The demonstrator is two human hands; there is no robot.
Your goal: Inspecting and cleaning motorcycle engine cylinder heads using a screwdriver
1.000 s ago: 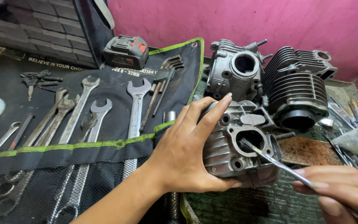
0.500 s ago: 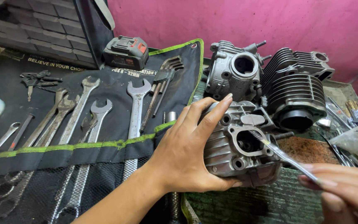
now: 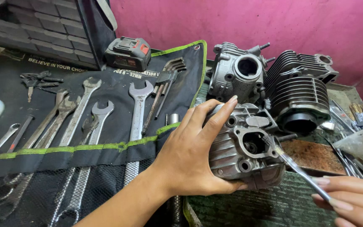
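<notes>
The left hand [image 3: 190, 155] is wrapped around the side of a grey cylinder head [image 3: 244, 147], fingers spread over the top and thumb underneath, propping it at the near edge of the worktop [image 3: 269, 206]. The right hand [image 3: 353, 201] pinches a thin metal tool [image 3: 293, 164] between fingertips, and its tip sits right at the square port on the face of the head. I can't tell whether it's a brush or a pick since that end is blurred.

What I'd worry about here:

- The head is only held by one palm, tilted up on its edge. If that grip slackens it could roll toward the person or off the front of the worktop.
- The tool is long and skinny and held far back, so a push could make it skid off the port lip and scratch the machined face, or jab the left fingers just above.
- Anything loosened inside the port could drop deeper into the casting where it's hard to get out.
- The second cylinder head [image 3: 236, 75] and the black finned cylinder [image 3: 299, 96] sit just behind, so a sudden jerk backward could knock them.

The spanners [image 3: 85, 113] lie on the tool roll [image 3: 118, 147] to the left, well out of the way.
</notes>
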